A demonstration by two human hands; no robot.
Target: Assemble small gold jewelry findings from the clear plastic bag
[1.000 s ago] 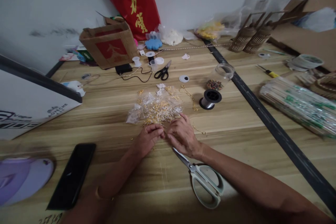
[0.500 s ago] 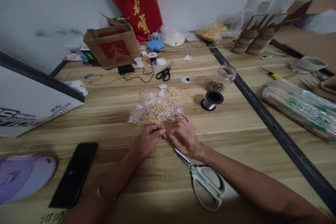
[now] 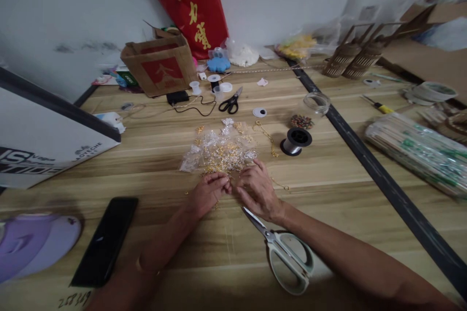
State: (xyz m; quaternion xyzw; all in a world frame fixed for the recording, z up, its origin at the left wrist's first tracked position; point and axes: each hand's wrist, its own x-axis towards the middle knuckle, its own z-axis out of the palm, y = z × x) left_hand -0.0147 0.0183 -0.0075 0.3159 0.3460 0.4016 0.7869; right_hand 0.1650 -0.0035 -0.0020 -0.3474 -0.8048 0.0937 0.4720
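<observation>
My left hand [image 3: 207, 193] is closed in a pinch at the near edge of a pile of gold and silver jewellery findings [image 3: 224, 153]. A short gold chain [image 3: 217, 205] shows just below its fingers. Facing it, almost fingertip to fingertip, is my right hand [image 3: 258, 189], with its fingers bent inward; whatever they pinch is too small to make out. Scissors with pale green handles [image 3: 288, 257] lie under my right wrist, tips pointing toward the hands. Beyond my right hand lie a longer gold chain [image 3: 266, 137] and a thin chain with a ring end [image 3: 280, 184].
A spool of clear line [image 3: 296, 142] and a jar of colourful beads [image 3: 310, 112] stand to the right. Black scissors [image 3: 231, 102] lie farther back. A phone [image 3: 105, 240] is at left, beside a white box [image 3: 54, 141]. Packed sticks [image 3: 419, 150] lie at right.
The whole view has shifted slightly, so things appear a little farther right. Both hands keep nearly the same pose at the edge of the pile.
</observation>
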